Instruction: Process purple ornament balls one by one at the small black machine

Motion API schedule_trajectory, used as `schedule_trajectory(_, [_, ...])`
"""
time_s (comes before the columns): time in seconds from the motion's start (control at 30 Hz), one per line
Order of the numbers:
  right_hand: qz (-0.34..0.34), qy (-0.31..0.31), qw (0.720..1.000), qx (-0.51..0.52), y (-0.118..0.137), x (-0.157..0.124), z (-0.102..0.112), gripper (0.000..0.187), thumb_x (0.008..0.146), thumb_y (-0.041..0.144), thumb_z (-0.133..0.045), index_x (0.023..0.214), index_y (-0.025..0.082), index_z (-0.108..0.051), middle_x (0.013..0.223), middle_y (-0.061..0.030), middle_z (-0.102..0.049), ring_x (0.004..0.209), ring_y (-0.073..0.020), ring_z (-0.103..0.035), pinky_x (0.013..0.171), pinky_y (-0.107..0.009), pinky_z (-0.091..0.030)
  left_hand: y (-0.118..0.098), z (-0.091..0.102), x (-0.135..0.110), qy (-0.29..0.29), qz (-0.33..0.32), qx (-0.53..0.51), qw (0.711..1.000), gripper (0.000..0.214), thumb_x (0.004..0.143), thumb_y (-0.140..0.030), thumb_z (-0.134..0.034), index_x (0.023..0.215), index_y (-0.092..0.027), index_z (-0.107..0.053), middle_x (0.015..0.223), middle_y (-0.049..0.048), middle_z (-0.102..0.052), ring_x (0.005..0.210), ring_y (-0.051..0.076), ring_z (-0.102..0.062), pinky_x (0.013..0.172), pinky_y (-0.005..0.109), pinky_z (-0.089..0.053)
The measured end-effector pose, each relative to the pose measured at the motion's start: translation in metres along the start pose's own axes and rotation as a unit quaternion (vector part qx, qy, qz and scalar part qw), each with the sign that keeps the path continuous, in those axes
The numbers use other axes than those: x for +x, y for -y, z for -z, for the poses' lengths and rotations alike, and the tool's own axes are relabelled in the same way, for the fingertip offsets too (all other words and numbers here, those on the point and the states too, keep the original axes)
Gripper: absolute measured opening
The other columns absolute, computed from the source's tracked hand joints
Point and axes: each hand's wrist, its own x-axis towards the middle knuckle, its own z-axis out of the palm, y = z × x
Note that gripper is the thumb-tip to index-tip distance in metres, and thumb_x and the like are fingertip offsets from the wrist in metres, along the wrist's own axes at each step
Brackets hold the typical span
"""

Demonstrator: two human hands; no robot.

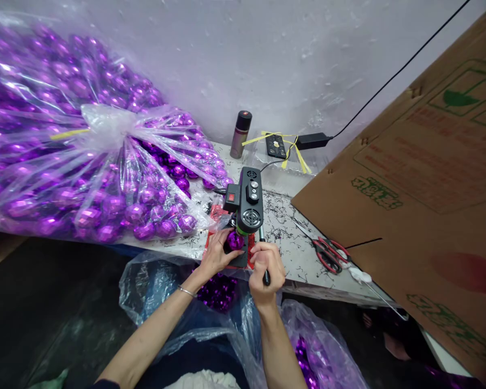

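A shiny purple faceted ball (235, 241) sits under the head of a small black bench drill press (251, 201), on its dark base. My left hand (218, 253) is closed round the ball's left and near side, thumb and fingers pressing on it. Just to the right, my right hand (267, 267) grips the press's black-ended lever handle (266, 277) in a fist. The ball's far side and the tool tip are hidden by the press head. A red sheet (251, 249) lies around the base.
A big clear bag of purple balls (85, 162) fills the left. Red-handled scissors (332, 254) lie right, by a cardboard box (421, 189). Behind stand a spray can (241, 134), a phone (275, 145) and a power adapter (312, 141). An open plastic bag (154, 292) hangs below the table edge.
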Motion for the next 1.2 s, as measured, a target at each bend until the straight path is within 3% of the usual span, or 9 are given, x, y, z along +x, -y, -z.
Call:
schedule_trajectory(0.2, [0.03,-0.032,0.999,-0.002,-0.016,-0.019,-0.011,0.028,0.1,0.014,-0.039,0.078,0.024,-0.053,0.076,-0.0003,-0.06,0.068,-0.0152,-0.06,0.064,-0.031,-0.048,-0.001,-0.001,0.0,-0.004,0.002,-0.001,1.0,0.059,0.084,-0.042,-0.08,0.135,-0.021,-0.058,0.131,0.0146,-0.069,0.124,0.034,-0.065,0.105,0.051,-0.051])
schedule_trajectory(0.43, [0.019,-0.051,0.999,-0.002,-0.024,-0.031,-0.017,0.029,0.103,0.02,-0.037,0.079,0.024,-0.053,0.079,-0.0005,-0.061,0.072,-0.0154,-0.061,0.076,-0.036,-0.052,-0.001,-0.001,-0.001,-0.007,-0.01,0.0,1.0,0.056,0.085,-0.039,-0.078,0.134,-0.02,-0.058,0.13,0.014,-0.069,0.124,0.033,-0.065,0.105,0.05,-0.051])
schedule_trajectory(0.6, [0.021,-0.069,0.997,0.008,-0.03,-0.036,-0.022,0.029,0.102,0.02,-0.037,0.077,0.024,-0.051,0.077,-0.0005,-0.058,0.07,-0.0158,-0.059,0.073,-0.036,-0.051,0.0,-0.001,-0.001,-0.006,-0.007,0.001,1.0,0.056,0.085,-0.04,-0.079,0.133,-0.021,-0.058,0.13,0.0133,-0.069,0.124,0.033,-0.065,0.105,0.05,-0.051])
schedule_trajectory(1.0, [0.014,-0.056,0.998,0.006,-0.033,-0.04,-0.022,0.027,0.099,0.016,-0.036,0.079,0.024,-0.051,0.077,-0.0003,-0.057,0.07,-0.0163,-0.058,0.078,-0.038,-0.052,0.002,-0.004,0.0,-0.016,-0.01,-0.008,1.0,0.054,0.084,-0.041,-0.079,0.131,-0.021,-0.059,0.128,0.0134,-0.07,0.122,0.033,-0.066,0.104,0.05,-0.051])
schedule_trajectory(1.2, [0.103,-0.046,0.994,-0.009,-0.041,-0.039,-0.025,0.025,0.098,0.013,-0.038,0.079,0.023,-0.05,0.081,-0.0004,-0.058,0.07,-0.0136,-0.058,0.067,-0.03,-0.049,0.003,-0.003,0.001,-0.009,-0.006,-0.012,1.0,0.057,0.083,-0.045,-0.08,0.131,-0.02,-0.06,0.128,0.0146,-0.07,0.123,0.034,-0.066,0.104,0.052,-0.051])
